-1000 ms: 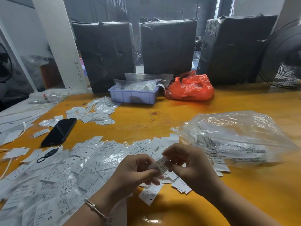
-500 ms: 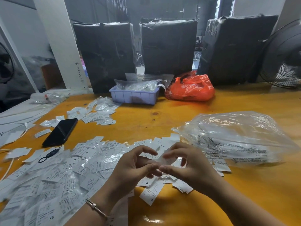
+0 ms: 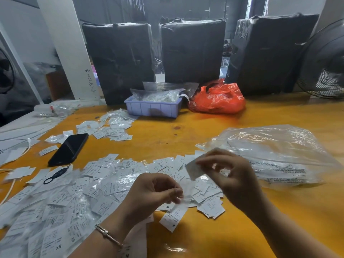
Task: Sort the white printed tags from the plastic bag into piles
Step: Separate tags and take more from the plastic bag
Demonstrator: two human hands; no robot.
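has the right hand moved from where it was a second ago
Yes. The right hand, pinching a tag, has lifted away from the left hand and toward the clear plastic bag.

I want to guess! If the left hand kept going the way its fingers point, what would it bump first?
Probably the loose tags lying just beyond its fingertips. The left hand points right, low over the table. Height is hard to judge.
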